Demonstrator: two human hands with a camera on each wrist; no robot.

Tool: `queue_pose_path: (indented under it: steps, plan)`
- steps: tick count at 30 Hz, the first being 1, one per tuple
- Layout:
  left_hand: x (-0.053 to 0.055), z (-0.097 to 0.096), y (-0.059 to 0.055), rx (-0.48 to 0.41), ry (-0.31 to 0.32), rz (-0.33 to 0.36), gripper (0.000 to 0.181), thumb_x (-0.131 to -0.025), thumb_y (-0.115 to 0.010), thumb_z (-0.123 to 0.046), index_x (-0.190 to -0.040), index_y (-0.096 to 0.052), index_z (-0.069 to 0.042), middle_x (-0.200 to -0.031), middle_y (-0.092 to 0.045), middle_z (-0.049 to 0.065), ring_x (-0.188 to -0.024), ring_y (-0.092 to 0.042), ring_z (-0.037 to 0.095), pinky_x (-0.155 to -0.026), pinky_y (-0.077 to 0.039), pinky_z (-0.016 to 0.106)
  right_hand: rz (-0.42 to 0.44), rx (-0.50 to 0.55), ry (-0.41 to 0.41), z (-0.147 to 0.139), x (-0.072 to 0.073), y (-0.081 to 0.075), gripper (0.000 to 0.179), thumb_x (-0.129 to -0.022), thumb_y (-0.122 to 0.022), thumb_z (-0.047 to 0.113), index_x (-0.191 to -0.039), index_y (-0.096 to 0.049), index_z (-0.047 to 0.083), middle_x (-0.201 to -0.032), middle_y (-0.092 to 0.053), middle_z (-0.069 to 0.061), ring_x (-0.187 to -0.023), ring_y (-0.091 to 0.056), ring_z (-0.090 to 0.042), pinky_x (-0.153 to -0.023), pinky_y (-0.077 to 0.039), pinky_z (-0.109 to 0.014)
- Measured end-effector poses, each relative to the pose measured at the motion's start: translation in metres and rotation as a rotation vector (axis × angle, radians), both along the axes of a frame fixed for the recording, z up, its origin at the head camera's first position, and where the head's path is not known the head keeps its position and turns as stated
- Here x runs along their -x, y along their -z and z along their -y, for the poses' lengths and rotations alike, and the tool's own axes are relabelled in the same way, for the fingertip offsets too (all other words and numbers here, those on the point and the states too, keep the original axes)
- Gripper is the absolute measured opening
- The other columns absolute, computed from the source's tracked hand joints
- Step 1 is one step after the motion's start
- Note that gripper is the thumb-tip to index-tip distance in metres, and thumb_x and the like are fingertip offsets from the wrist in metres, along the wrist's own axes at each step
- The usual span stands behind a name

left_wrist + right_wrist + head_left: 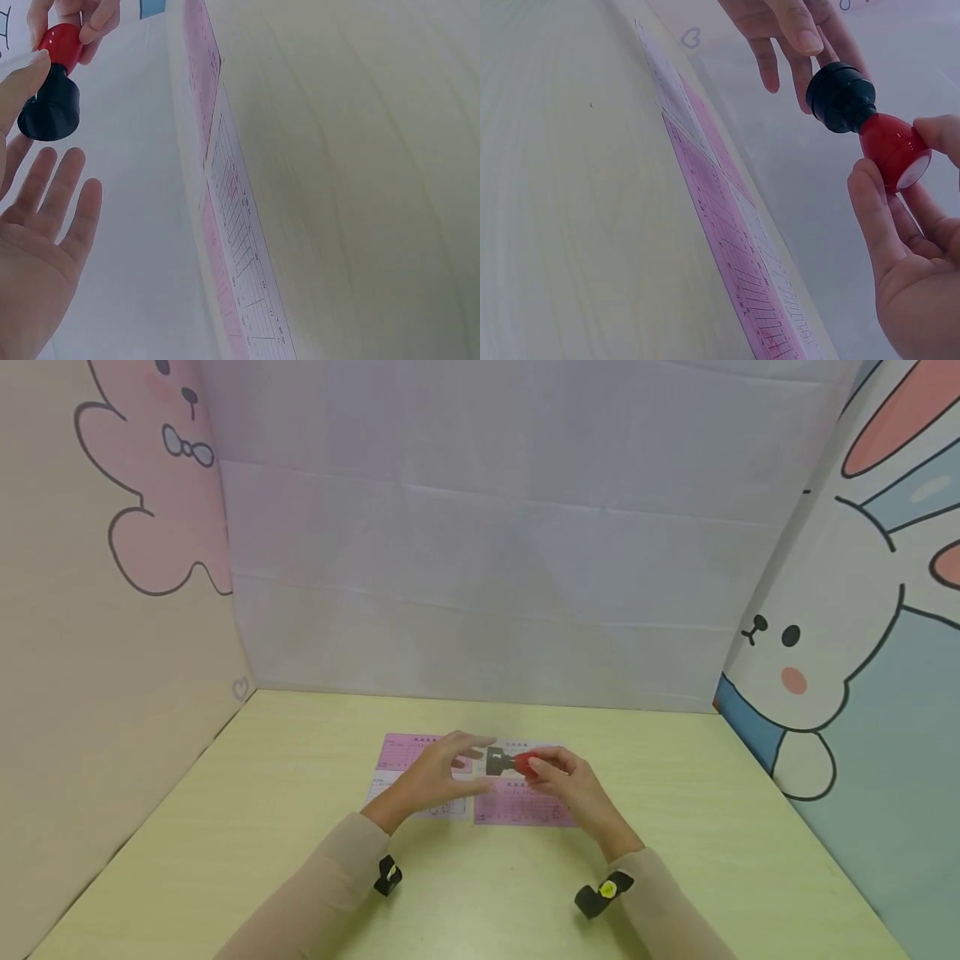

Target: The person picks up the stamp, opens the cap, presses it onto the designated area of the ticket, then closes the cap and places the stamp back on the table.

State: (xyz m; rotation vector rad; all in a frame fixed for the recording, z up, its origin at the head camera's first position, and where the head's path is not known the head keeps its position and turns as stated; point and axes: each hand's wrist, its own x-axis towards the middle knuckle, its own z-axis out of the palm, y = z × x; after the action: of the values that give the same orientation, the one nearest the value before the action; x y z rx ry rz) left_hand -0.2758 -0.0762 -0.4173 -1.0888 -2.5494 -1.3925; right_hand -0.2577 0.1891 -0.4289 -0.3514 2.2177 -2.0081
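Note:
A hand stamp (pixel 498 762) with a glossy red handle and a dark cap over its stamping end is held sideways above the papers. My right hand (pixel 573 785) pinches the red handle (pixel 891 146) between thumb and fingertips. Facing the dark cap (pixel 838 94), my left hand (pixel 438 772) has its thumb and fingers spread around that end. In the right wrist view, the left fingertips are close to the cap; whether any of them touches it I cannot tell. Beneath the stamp lie pink slips (pixel 517 810) and white slips (pixel 448 810) with printed tables.
The slips lie together in a block on a pale yellow table (pixel 300 793). A whitish sheet wall (pixel 480 568) stands behind, with cartoon-printed side walls (pixel 885 693) at left and right. Black wrist straps (pixel 600 897) hang at both sleeves.

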Motion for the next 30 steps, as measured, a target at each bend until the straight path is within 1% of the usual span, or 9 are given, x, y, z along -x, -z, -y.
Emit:
queue_pose_path:
  steps: [2, 5, 9, 13, 19, 21, 23, 27, 30]
  plan:
    - [0.0, 0.002, 0.0, 0.015, -0.003, 0.008, 0.068, -0.086, -0.081, -0.034, -0.145, -0.053, -0.019, -0.134, -0.056, 0.003, -0.121, -0.059, 0.032, -0.097, -0.052, 0.048, -0.026, -0.005, 0.0, -0.003, 0.0, 0.0, 0.041, -0.1, -0.064, 0.03, -0.129, -0.058, 0.001, -0.122, -0.063, -0.016, -0.111, -0.061, -0.045, -0.09, -0.056, -0.034]
    - [-0.001, 0.006, -0.001, 0.04, -0.017, 0.007, 0.067, -0.086, -0.081, -0.036, -0.144, -0.054, -0.018, -0.136, -0.055, 0.004, -0.121, -0.059, 0.031, -0.096, -0.052, 0.051, -0.069, -0.01, 0.005, -0.008, 0.001, 0.0, 0.041, -0.101, -0.063, 0.029, -0.13, -0.057, 0.001, -0.121, -0.063, -0.017, -0.11, -0.061, -0.048, -0.09, -0.056, -0.034]
    - [-0.002, 0.012, -0.003, 0.064, -0.021, 0.004, 0.064, -0.086, -0.081, -0.033, -0.142, -0.056, -0.016, -0.137, -0.056, 0.006, -0.121, -0.059, 0.03, -0.097, -0.051, 0.052, -0.103, -0.029, 0.025, -0.016, 0.001, -0.002, 0.042, -0.101, -0.062, 0.03, -0.132, -0.057, 0.001, -0.119, -0.063, -0.018, -0.107, -0.063, -0.048, -0.089, -0.056, -0.033]
    - [-0.003, 0.019, -0.002, 0.074, -0.027, -0.018, 0.062, -0.086, -0.082, -0.028, -0.142, -0.057, -0.016, -0.135, -0.056, 0.003, -0.119, -0.06, 0.029, -0.096, -0.051, 0.051, -0.108, -0.059, 0.043, -0.022, 0.0, -0.005, 0.044, -0.101, -0.063, 0.03, -0.134, -0.057, 0.002, -0.118, -0.064, -0.019, -0.104, -0.064, -0.048, -0.089, -0.056, -0.032]
    - [-0.003, 0.027, 0.0, 0.089, -0.049, -0.065, 0.062, -0.085, -0.083, -0.026, -0.141, -0.058, -0.015, -0.135, -0.058, 0.002, -0.115, -0.062, 0.022, -0.093, -0.054, 0.045, -0.108, -0.083, 0.054, -0.03, -0.002, -0.008, 0.043, -0.099, -0.066, 0.027, -0.136, -0.058, 0.006, -0.124, -0.06, -0.019, -0.101, -0.065, -0.047, -0.095, -0.052, -0.031]
    - [-0.003, 0.029, 0.0, 0.102, -0.059, -0.058, 0.062, -0.085, -0.083, -0.025, -0.141, -0.058, -0.016, -0.135, -0.058, 0.0, -0.115, -0.062, 0.02, -0.093, -0.054, 0.043, -0.117, -0.101, 0.052, -0.032, -0.003, -0.009, 0.043, -0.099, -0.067, 0.026, -0.136, -0.058, 0.007, -0.125, -0.058, -0.018, -0.101, -0.066, -0.046, -0.095, -0.052, -0.03]
    - [-0.003, 0.031, 0.0, 0.115, -0.065, -0.053, 0.062, -0.085, -0.082, -0.025, -0.141, -0.057, -0.017, -0.134, -0.058, 0.0, -0.116, -0.062, 0.02, -0.092, -0.054, 0.043, -0.129, -0.131, 0.053, -0.035, -0.004, -0.009, 0.043, -0.098, -0.068, 0.025, -0.136, -0.059, 0.008, -0.124, -0.058, -0.016, -0.099, -0.067, -0.041, -0.092, -0.054, -0.029]
    - [-0.004, 0.035, -0.001, 0.129, -0.071, -0.048, 0.061, -0.086, -0.082, -0.025, -0.142, -0.057, -0.019, -0.136, -0.058, 0.001, -0.116, -0.062, 0.023, -0.092, -0.054, 0.046, -0.142, -0.185, 0.059, -0.04, -0.006, -0.009, 0.044, -0.095, -0.072, 0.025, -0.135, -0.06, 0.01, -0.121, -0.062, -0.014, -0.095, -0.068, -0.03, -0.088, -0.055, -0.029]
    - [-0.006, 0.037, -0.002, 0.128, -0.068, -0.051, 0.061, -0.086, -0.082, -0.024, -0.142, -0.057, -0.019, -0.137, -0.058, 0.003, -0.115, -0.063, 0.026, -0.092, -0.054, 0.047, -0.14, -0.218, 0.068, -0.046, -0.007, -0.009, 0.046, -0.094, -0.073, 0.026, -0.136, -0.061, 0.011, -0.117, -0.064, -0.013, -0.092, -0.069, -0.028, -0.089, -0.054, -0.029]
